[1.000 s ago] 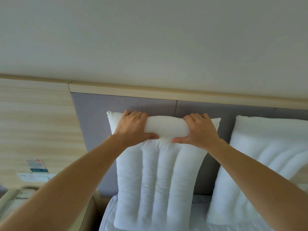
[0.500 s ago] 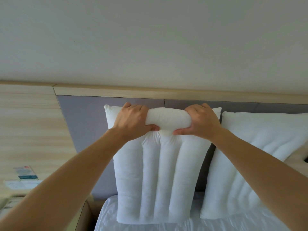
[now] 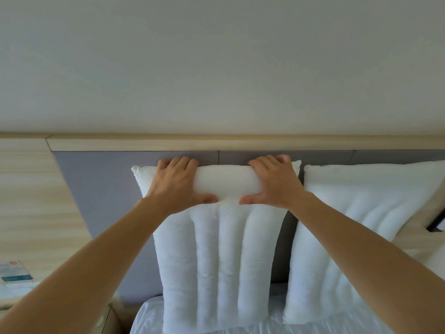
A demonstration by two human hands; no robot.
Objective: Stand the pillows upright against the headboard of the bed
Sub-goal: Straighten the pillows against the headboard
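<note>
A white channel-stitched pillow (image 3: 221, 261) stands upright on the bed against the grey padded headboard (image 3: 101, 201). My left hand (image 3: 175, 184) and my right hand (image 3: 274, 182) both grip its rolled top edge, fingers over the back, thumbs in front. A second white pillow (image 3: 356, 225) stands to the right, leaning against the headboard, close beside the first. My right forearm crosses in front of its lower part.
A light wooden rail (image 3: 240, 142) caps the headboard, with a white wall above. Wood panelling (image 3: 31, 201) runs to the left, where a small card (image 3: 14, 272) stands on a bedside surface. White sheet (image 3: 149, 319) covers the mattress below the pillows.
The pillow in my hands has shifted slightly right and settled closer to the second pillow. Both hands keep the same grip on its top edge while the view has panned.
</note>
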